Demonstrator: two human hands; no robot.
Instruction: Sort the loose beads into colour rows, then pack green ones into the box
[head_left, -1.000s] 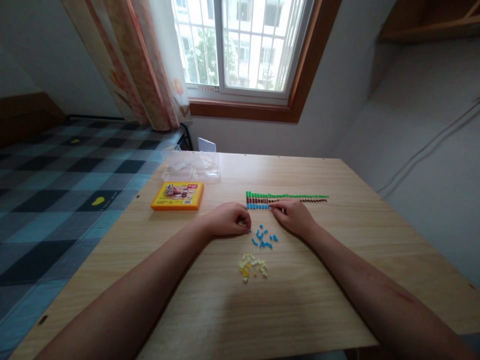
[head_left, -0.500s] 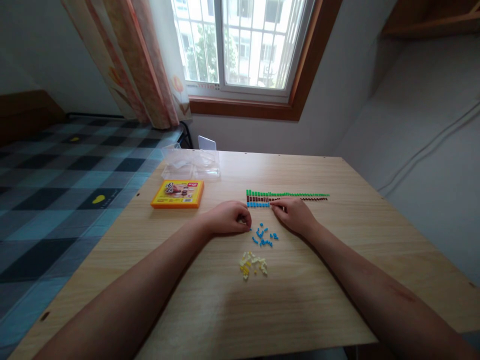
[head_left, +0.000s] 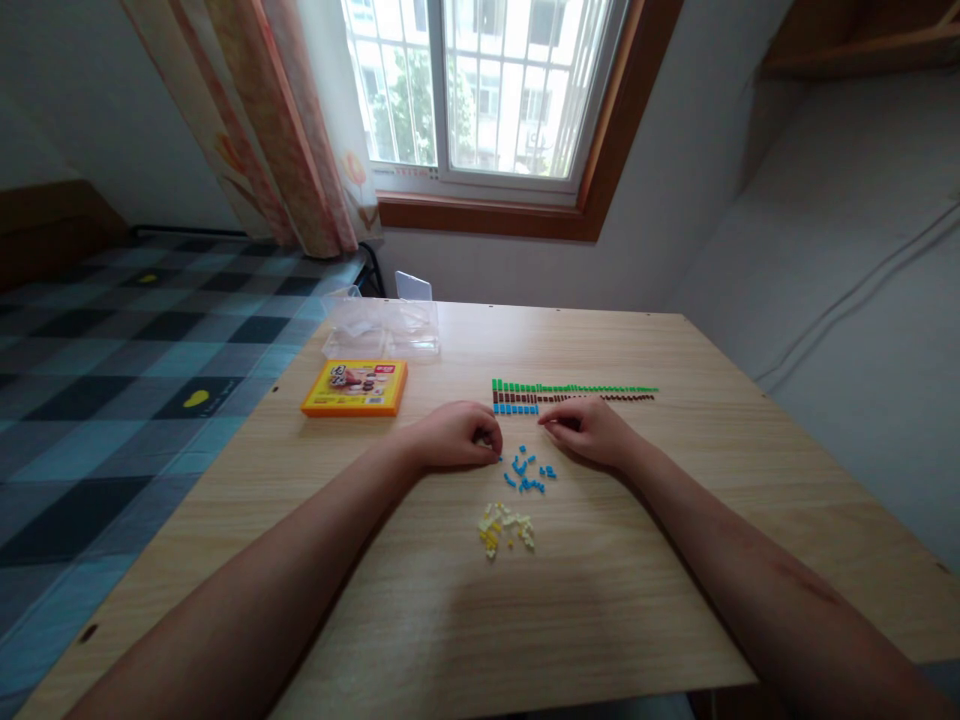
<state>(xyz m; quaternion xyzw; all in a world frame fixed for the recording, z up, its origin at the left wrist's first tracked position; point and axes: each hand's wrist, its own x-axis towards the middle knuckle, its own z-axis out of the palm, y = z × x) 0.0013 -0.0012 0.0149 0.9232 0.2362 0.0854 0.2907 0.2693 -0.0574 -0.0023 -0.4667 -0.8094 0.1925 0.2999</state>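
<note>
My left hand (head_left: 459,435) rests on the table left of a loose pile of small blue building bricks (head_left: 525,470). Its thumb and fingertips are pinched on a tiny blue brick (head_left: 500,459). To the right, my right hand (head_left: 589,428) has thumb and forefinger drawn together just beyond the right end of a short row of blue bricks (head_left: 515,409). Whether anything sits between those fingertips is too small to tell. Behind the blue row run a longer brown brick row (head_left: 517,398), partly covered by my right hand, and a green brick row (head_left: 555,388).
Nearer me lies a pile of pale and deep yellow bricks (head_left: 506,528). A yellow-orange box (head_left: 355,389) lies on the left of the wooden table (head_left: 600,600), with clear plastic containers (head_left: 382,328) behind it. A checked bed (head_left: 150,340) adjoins the left side.
My right hand has pulled slightly back and down from the end of the blue row, leaving its last brick uncovered. My left hand has stayed in place.
</note>
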